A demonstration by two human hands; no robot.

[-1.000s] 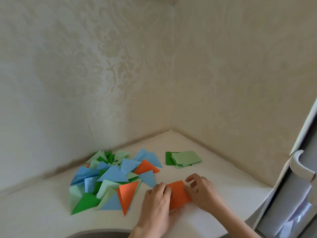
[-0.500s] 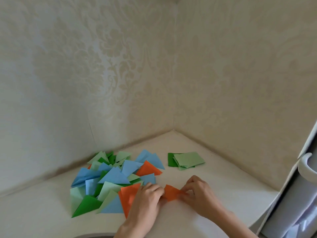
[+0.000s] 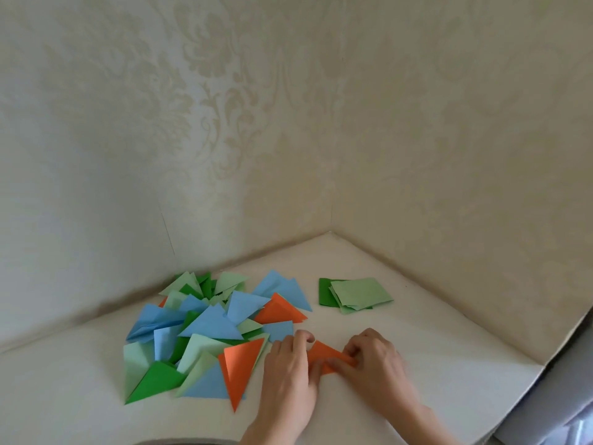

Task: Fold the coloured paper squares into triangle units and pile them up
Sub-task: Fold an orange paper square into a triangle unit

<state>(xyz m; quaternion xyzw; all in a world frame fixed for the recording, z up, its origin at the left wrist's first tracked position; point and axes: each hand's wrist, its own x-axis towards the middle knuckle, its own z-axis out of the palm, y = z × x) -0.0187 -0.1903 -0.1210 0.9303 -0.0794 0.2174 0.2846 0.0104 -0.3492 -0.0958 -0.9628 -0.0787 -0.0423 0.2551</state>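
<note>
An orange paper, folded small, lies on the white tabletop between my hands. My left hand holds its left end with curled fingers. My right hand pinches its right end. To the left spreads a loose pile of folded triangles in blue, light green, dark green and orange. A small stack of unfolded green squares lies farther back on the right.
Patterned beige walls meet in a corner behind the tabletop. The table's right edge drops off near a white and grey surface at the far right. A curved grey rim shows at the bottom edge.
The orange sheet, a flat rectangle one second ago, has been folded into a smaller shape. Both hands have closed in on it. The view has shifted slightly.
</note>
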